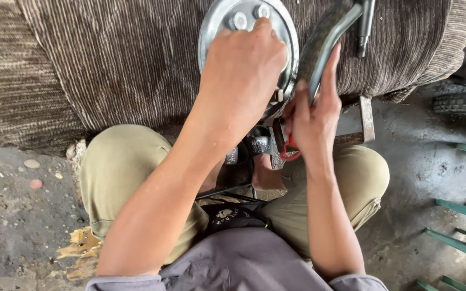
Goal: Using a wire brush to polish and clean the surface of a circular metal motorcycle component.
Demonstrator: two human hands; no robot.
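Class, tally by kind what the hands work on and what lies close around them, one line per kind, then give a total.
Round metal disc under the left hand: 1
Bolt heads on the disc: 2
Curved dark metal bar by the right hand: 1
Red-handled tool: 1
Green metal bars: 5, roughly
Tyre: 1
Total: 11

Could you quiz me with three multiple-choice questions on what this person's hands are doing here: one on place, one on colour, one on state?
1. Where does the left hand rest?
A. on the metal disc
B. on the knee
C. on the floor

2. What colour is the small part by the right hand?
A. blue
B. red
C. yellow

3. How is the right hand?
A. flat and open
B. closed around the curved bar
C. in a pocket

Answers: 1 A, the palm covers the disc; 2 B, the red part shows under the fingers; 3 B, the fingers grip the bar.
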